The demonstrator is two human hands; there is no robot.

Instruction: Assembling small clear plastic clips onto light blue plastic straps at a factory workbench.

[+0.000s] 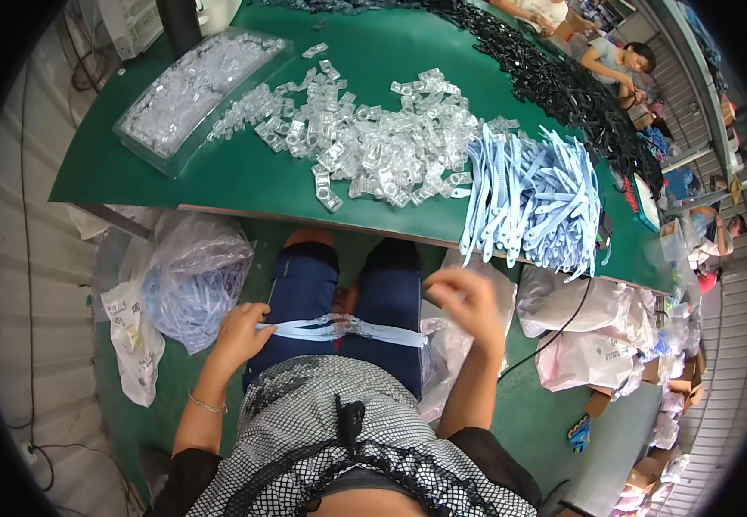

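Light blue straps (395,333) lie across my lap, joined near the middle by small clear plastic pieces (340,325). My left hand (242,334) is closed on the straps' left end, above my left thigh. Off to the right of the straps, my right hand (470,303) is raised below the table edge, with its fingers loosely bent and apart. Nothing shows in it, though the fingertips are a little blurred. Nearest to it on the table is a thick pile of light blue straps (533,198), some hanging over the edge.
On the green table (244,185) lie a heap of clear plastic buckles (399,146), a clear tray (167,159) of small clear parts, and black straps (554,82). A bag of blue straps (197,293) stands below left, white sacks (584,323) below right. A co-worker (619,65) sits at the far right.
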